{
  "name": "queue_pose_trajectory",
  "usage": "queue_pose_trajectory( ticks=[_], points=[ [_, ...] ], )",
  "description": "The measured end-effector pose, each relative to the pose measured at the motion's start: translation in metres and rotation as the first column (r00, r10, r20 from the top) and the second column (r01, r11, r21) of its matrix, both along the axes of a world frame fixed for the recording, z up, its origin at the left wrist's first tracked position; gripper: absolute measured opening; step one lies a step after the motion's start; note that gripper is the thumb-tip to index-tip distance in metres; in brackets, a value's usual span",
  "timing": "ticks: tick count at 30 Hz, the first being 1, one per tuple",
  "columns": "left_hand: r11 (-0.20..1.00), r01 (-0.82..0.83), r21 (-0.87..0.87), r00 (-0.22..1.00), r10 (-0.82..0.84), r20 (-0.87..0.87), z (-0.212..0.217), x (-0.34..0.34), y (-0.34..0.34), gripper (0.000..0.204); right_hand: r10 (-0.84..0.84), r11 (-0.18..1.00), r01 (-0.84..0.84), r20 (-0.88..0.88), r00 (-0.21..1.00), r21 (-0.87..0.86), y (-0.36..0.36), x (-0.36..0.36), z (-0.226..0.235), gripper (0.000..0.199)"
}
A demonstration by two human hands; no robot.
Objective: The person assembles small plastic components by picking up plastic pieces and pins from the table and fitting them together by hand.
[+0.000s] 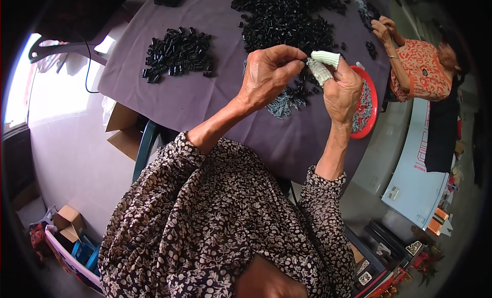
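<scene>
Clearly, the left hand (266,76) pinches thumb and forefinger together on a small black piece (307,56); the right hand (342,93), in pale ribbed knit covers (326,57), meets it there, though I cannot tell if it grips too. Glossy, blocky pieces heap (287,23) beyond the fingers, a smaller pile (179,54) left of them. Slim grey pins (284,104) lie below the fingers, more in the round red bowl (374,111) to their right, near the cloth's edge. Bare, creased cloth (184,105) opens lower left of the fingers.
</scene>
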State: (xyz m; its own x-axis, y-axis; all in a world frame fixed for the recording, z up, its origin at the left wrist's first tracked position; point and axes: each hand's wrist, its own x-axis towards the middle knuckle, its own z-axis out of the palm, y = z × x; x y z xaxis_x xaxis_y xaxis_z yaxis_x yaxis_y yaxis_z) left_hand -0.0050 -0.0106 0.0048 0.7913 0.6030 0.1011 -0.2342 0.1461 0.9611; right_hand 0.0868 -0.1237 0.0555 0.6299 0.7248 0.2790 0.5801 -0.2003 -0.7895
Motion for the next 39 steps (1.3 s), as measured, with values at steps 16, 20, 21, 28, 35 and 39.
queue_pose_trajectory(
  ticks=[16,20,21,28,35,39],
  points=[
    [0.995,0.097,-0.014,0.989,-0.098,-0.114,0.007,-0.002,0.003,0.022,0.062,0.996,-0.038,-0.341,0.938,0.076,-0.001,0.017,-0.006,0.021],
    [0.995,0.080,0.053,0.989,-0.072,-0.131,0.008,-0.003,0.003,0.022,0.056,0.998,-0.046,-0.338,0.939,0.037,-0.001,0.019,-0.005,0.021],
    [0.994,0.082,0.067,0.987,-0.072,-0.142,0.009,-0.003,0.004,0.022,0.056,0.998,-0.051,-0.342,0.938,0.024,0.000,0.020,-0.004,0.020],
    [0.997,0.003,0.081,0.997,0.003,-0.073,0.003,-0.001,0.002,0.020,0.031,0.995,-0.054,-0.272,0.962,-0.079,0.000,0.017,-0.001,0.018],
    [0.995,0.079,-0.064,0.988,-0.086,-0.131,0.002,-0.001,0.005,0.020,0.065,0.976,-0.096,-0.163,0.985,-0.196,0.006,0.018,-0.003,0.017],
    [0.957,0.164,-0.237,0.980,-0.186,-0.073,-0.003,0.002,0.009,0.019,0.076,0.977,-0.119,-0.233,0.970,-0.176,0.007,0.021,-0.007,0.019]
  ],
)
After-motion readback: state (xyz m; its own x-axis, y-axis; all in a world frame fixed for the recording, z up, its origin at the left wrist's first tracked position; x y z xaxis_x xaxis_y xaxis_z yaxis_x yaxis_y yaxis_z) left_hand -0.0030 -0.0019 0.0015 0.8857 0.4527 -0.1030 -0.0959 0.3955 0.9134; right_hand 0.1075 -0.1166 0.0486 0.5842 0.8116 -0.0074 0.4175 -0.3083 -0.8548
